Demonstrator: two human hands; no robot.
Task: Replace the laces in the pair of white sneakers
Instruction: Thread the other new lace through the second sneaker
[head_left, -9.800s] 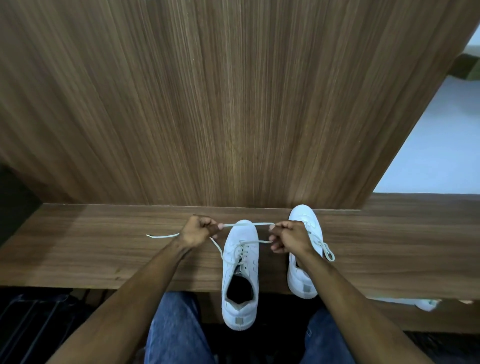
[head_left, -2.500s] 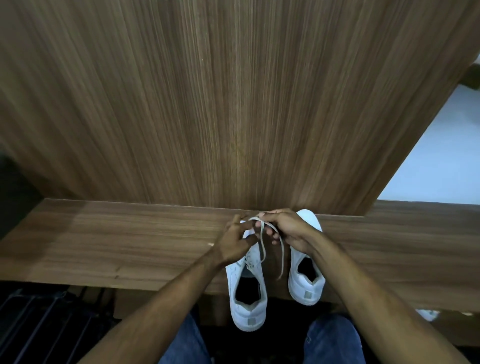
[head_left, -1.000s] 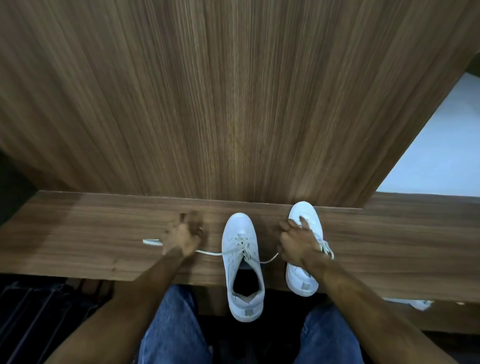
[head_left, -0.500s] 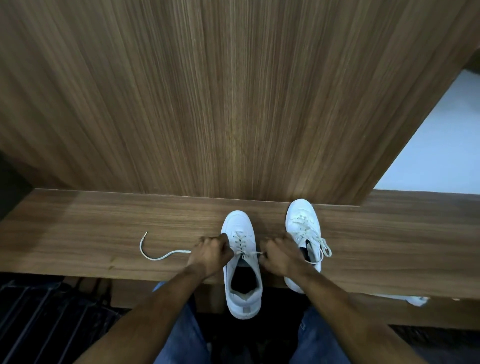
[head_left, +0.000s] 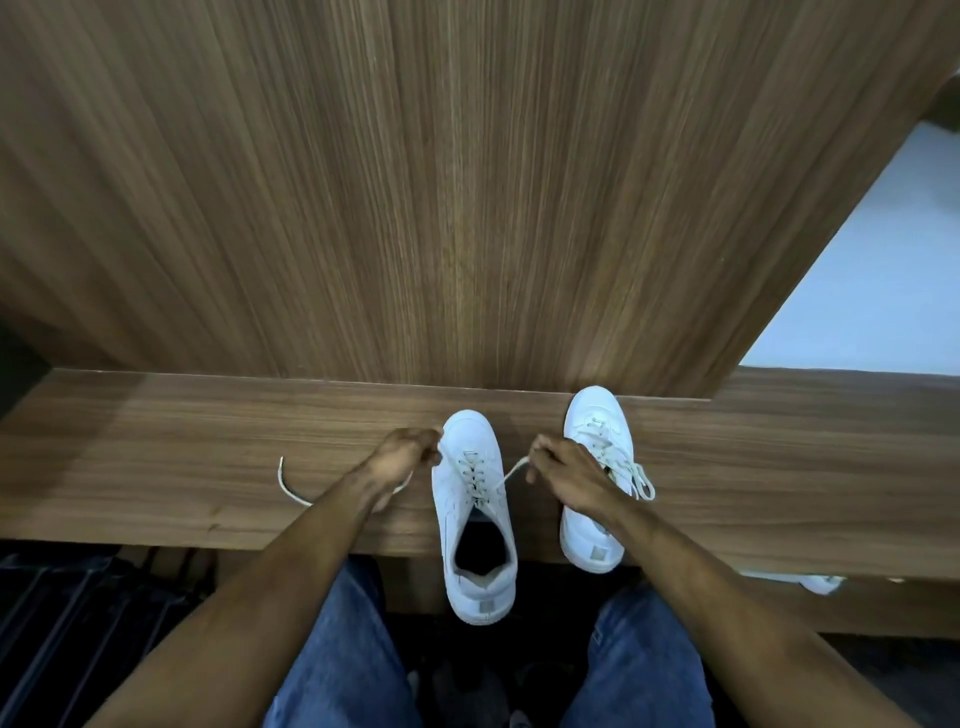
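From the head view, 2 white sneakers sit on the wooden shelf (head_left: 156, 467). The left hand (head_left: 402, 457) and right hand (head_left: 563, 470) each pinch an end of the lace (head_left: 511, 470) on the left sneaker (head_left: 475, 512), apparently drawing it snug before knotting. Between the fingers lies that shoe's eyelet row; just right of the right fingers stands the right sneaker (head_left: 597, 467), already tied. The left sneaker's heel overhangs the near edge. Open shelf spreads left of the left fingers, where a lace tail trails.
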